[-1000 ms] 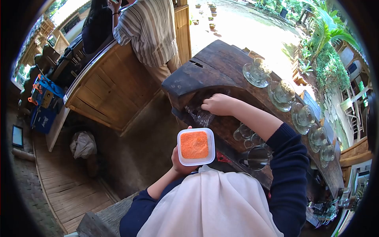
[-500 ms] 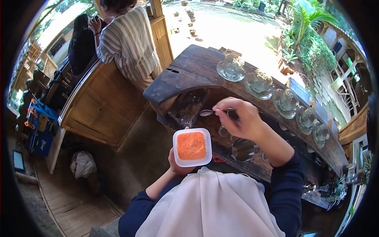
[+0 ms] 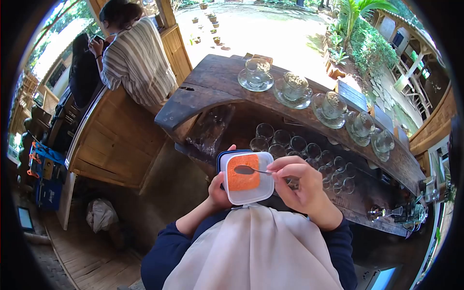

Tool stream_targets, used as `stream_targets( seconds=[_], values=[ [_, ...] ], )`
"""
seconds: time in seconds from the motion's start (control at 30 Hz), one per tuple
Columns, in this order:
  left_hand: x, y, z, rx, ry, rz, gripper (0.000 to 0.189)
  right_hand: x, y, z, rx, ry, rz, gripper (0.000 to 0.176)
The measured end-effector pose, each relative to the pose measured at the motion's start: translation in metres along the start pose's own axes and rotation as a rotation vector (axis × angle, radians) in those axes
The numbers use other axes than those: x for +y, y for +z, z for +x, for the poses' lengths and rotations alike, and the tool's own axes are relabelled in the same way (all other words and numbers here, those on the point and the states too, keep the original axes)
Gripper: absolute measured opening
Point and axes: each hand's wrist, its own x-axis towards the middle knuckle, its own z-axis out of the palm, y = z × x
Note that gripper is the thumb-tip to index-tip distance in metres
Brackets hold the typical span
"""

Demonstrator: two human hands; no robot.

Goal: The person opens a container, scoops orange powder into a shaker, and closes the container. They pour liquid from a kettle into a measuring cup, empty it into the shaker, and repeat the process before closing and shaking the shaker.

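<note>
My left hand [image 3: 219, 191] is wrapped around a square clear plastic tub [image 3: 265, 189], which tilts toward the right. Orange powder [image 3: 242, 182] is heaped against the tub's left side, and a dark blue lid [image 3: 220, 159] shows behind its left edge. Between the thumb and fingers of my right hand [image 3: 303, 186] is the thin handle of a metal spoon [image 3: 244, 169]. The spoon's bowl lies over the powder, with no heap of powder visible on it.
Glass cups on saucers [image 3: 292, 91] line the wooden counter top [image 3: 212, 77]; several hold light brown grounds. Upturned glasses [image 3: 298, 144] crowd the shelf below. A person in a striped shirt [image 3: 140, 63] leans on a wooden partition [image 3: 111, 145] at left. Glassware stands far right.
My right hand has brought the spoon from beside the tub to over the powder. The tub has tipped rightward, the powder sits to one side, and the blue lid now shows.
</note>
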Motion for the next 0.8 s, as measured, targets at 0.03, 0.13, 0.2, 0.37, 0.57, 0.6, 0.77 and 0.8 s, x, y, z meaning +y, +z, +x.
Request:
stream_targets(
  seconds=[0.03,0.13,0.2,0.37,0.57,0.6,0.77,0.8],
  values=[
    [-0.001,0.002,0.003,-0.007,-0.007,0.001,0.081,0.001,-0.001,-0.003,0.008,0.0,-0.007,0.027],
    [-0.004,0.007,0.008,-0.011,-0.011,0.008,0.079,0.003,-0.001,-0.01,-0.06,0.051,-0.016,0.029],
    [-0.008,0.004,0.01,-0.003,-0.008,-0.007,0.079,0.004,0.0,-0.012,-0.07,0.018,-0.04,0.029],
    [-0.013,0.002,0.012,-0.003,0.01,0.008,0.077,0.005,-0.003,-0.015,-0.112,-0.03,-0.054,0.03],
    [-0.015,0.007,0.015,0.014,0.048,0.055,0.075,0.005,-0.009,-0.017,-0.129,0.009,0.032,0.026],
    [-0.015,0.008,0.015,0.026,0.054,0.066,0.074,0.004,-0.01,-0.017,-0.13,0.035,0.056,0.024],
    [-0.017,0.01,0.014,0.049,0.071,0.085,0.073,0.007,-0.015,-0.02,-0.116,0.115,0.116,0.021],
    [-0.017,0.011,0.014,0.05,0.072,0.091,0.072,0.009,-0.016,-0.021,-0.101,0.125,0.141,0.021]
  ],
)
